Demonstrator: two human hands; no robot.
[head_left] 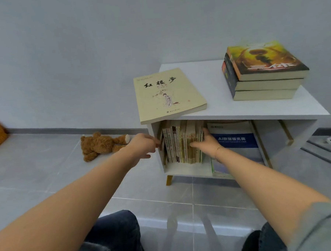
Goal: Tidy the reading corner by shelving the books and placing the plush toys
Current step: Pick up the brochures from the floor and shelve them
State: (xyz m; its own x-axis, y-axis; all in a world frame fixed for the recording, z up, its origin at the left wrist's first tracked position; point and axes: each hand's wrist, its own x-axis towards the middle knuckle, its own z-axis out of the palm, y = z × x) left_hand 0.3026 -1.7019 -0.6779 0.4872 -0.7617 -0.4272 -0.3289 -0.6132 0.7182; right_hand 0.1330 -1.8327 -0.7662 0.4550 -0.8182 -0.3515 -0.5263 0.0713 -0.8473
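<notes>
Inside the white wooden shelf (182,170), my left hand (142,145) pinches the end book while my right hand (205,142) presses flat against the upright row of cream-spined paperbacks (181,143), squaring them; the brown plush bear (100,145) lies on the floor.

Teddy bear (102,145) lies left of the cabinet (236,110) (books (181,143) inside).

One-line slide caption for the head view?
Both hands square upright books inside the white cabinet; teddy bear on floor.
</notes>
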